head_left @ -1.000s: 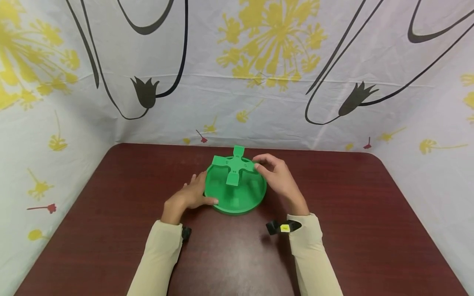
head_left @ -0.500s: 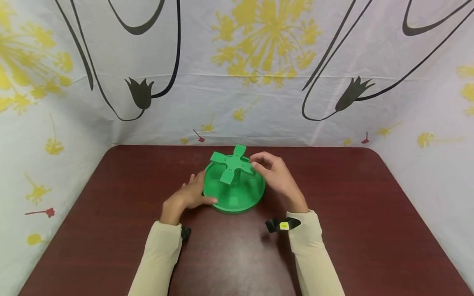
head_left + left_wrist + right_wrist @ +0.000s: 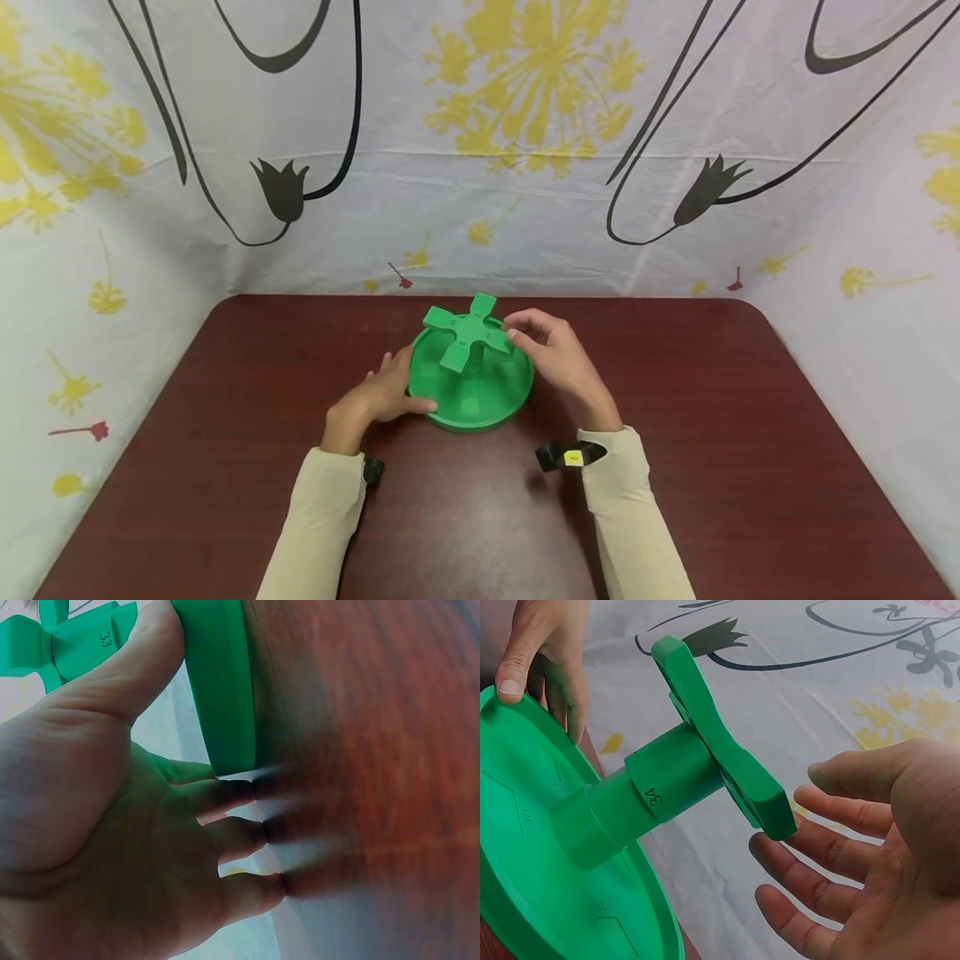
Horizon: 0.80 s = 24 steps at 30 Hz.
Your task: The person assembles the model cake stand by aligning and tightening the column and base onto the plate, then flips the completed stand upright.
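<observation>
A green round tray [image 3: 470, 408] with a raised rim lies on the table. From its middle rises a green post [image 3: 656, 780] marked 34, topped by a four-armed green cross [image 3: 468, 330]. My left hand [image 3: 381, 395] holds the tray's left side, thumb over the rim and fingers down the outside. In the left wrist view, several of its fingertips reach the tabletop. My right hand [image 3: 558, 358] is at the cross's right arm. The right wrist view shows its fingers [image 3: 821, 889] spread and relaxed, fingertips right at that arm's end.
Under the tray is a dark red-brown wooden table [image 3: 720, 417] with rounded far corners. A white cloth [image 3: 450, 200] with yellow and dark flower prints hangs behind it and along both sides. A black strap device [image 3: 570, 457] sits on the right wrist.
The cross has turned a little clockwise as seen from above, mostly in the first half second. The tray and left hand keep their places; the head view has shifted slightly.
</observation>
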{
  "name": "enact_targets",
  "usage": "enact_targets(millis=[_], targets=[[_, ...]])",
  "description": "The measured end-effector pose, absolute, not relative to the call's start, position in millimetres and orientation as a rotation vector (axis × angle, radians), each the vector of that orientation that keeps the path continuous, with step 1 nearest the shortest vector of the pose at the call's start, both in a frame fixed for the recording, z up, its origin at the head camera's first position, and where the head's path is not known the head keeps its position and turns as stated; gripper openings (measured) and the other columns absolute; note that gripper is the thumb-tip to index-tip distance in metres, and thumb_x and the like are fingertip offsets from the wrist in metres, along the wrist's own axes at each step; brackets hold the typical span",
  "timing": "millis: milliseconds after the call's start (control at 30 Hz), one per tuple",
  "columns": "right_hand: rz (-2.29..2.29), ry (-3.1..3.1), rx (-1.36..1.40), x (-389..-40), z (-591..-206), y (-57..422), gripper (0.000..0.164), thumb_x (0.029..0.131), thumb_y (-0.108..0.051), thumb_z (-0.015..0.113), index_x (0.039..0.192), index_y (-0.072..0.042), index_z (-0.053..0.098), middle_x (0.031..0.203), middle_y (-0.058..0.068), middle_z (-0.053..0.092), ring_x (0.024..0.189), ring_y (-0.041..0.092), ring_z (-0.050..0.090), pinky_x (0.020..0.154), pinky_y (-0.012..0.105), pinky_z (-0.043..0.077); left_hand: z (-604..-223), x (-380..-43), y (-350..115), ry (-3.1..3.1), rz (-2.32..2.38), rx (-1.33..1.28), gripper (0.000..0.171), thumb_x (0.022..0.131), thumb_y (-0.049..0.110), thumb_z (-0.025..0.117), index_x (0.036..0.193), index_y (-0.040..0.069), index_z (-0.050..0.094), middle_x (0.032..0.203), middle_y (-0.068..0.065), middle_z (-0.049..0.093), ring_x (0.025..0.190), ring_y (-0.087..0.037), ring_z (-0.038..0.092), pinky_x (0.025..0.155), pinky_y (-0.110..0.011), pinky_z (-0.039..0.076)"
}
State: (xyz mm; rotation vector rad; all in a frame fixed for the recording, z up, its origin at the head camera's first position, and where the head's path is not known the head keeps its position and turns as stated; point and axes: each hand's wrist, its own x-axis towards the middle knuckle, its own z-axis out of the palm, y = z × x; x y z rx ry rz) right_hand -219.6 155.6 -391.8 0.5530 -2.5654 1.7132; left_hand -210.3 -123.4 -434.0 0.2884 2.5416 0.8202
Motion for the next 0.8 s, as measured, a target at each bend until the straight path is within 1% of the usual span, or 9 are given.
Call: enact_targets(millis=[533, 800], targets=[[1.709, -2.584, 0.561, -220.4, -394.0, 156.1, 0.022, 0.100, -0.011, 0.059, 0.119, -0.003, 0.066, 0.115, 0.016, 0.068, 0.107, 0.032, 0.065, 0.094, 0.046, 0.050, -435.3, -209.8, -123.8, 2.542, 0.834, 0.295, 0.106, 0.090, 0.038, 0.073, 0.158, 0.001, 0.000, 0.164, -0.022, 0.008, 0.150, -0.046, -0.002, 0.117, -0.066, 0.007], [1.693, -2.628, 0.558, -220.3, -393.0, 156.4, 0.023, 0.100, -0.012, 0.060, 0.121, -0.004, 0.066, 0.116, 0.013, 0.069, 0.103, 0.028, 0.065, 0.087, 0.038, 0.051, -434.6, -210.0, -123.6, 2.546, 0.839, 0.296, 0.107, 0.090, 0.038, 0.073, 0.158, 0.002, 0.000, 0.164, -0.022, 0.008, 0.151, -0.046, -0.002, 0.117, -0.066, 0.007]])
